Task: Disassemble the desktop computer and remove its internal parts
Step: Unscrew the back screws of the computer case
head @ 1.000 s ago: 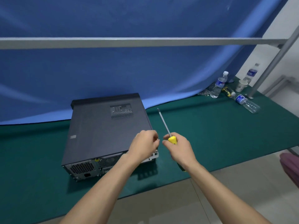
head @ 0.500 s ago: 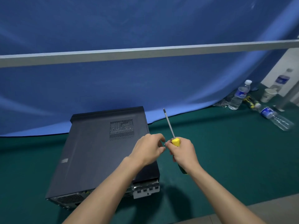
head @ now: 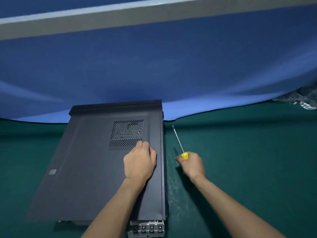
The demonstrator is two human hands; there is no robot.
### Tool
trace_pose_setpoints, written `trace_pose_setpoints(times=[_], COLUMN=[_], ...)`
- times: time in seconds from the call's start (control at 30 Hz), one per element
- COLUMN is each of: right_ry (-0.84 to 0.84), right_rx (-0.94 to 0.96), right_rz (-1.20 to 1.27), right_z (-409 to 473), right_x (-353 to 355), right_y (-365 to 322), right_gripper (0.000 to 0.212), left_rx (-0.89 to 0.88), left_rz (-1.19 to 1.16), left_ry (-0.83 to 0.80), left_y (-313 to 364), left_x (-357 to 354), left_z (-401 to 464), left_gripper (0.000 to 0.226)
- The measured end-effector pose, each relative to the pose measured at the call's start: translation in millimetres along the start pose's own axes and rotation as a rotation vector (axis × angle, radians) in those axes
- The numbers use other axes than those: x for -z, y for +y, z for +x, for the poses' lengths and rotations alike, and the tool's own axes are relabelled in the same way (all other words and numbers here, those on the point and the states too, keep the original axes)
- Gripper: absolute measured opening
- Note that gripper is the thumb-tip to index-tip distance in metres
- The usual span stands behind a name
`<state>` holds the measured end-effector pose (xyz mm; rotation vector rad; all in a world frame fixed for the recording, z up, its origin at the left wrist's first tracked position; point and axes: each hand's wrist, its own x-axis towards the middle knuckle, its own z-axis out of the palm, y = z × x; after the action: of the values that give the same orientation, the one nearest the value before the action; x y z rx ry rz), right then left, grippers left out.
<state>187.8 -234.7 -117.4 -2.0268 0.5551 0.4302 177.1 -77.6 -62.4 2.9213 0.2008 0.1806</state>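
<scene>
A dark grey desktop computer case (head: 89,162) lies on its side on the green table, its closed side panel facing up with a perforated vent (head: 127,133) near the far right. My left hand (head: 139,163) rests flat on the panel just below the vent, holding nothing. My right hand (head: 192,164) is to the right of the case, over the table, and grips a screwdriver (head: 179,143) with a yellow handle; its thin metal shaft points away from me. The case's rear slot brackets (head: 147,228) show at the near edge.
The green table (head: 248,160) stretches to the right of the case. A blue cloth backdrop (head: 154,69) hangs behind, with a grey metal bar (head: 120,16) across it. Crumpled clear plastic (head: 305,102) lies at the far right edge.
The view has moved closer over the case. My left hand has gone from the screwdriver tip area onto the side panel. My right hand has moved right with the screwdriver, away from the case.
</scene>
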Motion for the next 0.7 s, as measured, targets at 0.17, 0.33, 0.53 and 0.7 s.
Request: trace_pose_setpoints(times=[0.17, 0.33, 0.53, 0.7], right_ry=[-0.02, -0.012, 0.035, 0.047], right_rx=[-0.167, -0.174, -0.122, -0.189], right_rz=[0.127, 0.027, -0.178, 0.075], right_z=[47, 69, 75, 64], right_x=[-26, -49, -63, -50], right_y=[-6, -7, -3, -2], right_gripper=[0.023, 0.022, 0.018, 0.023], left_rx=[0.062, 0.01, 0.004, 0.014], left_rz=[-0.051, -0.062, -0.059, -0.084], left_ry=[0.038, 0.077, 0.101, 0.066], left_y=[2, -1, -1, -1], left_x=[-3, -3, -6, -5], left_z=[2, 4, 6, 5], left_gripper=[0.024, 0.026, 0.024, 0.025])
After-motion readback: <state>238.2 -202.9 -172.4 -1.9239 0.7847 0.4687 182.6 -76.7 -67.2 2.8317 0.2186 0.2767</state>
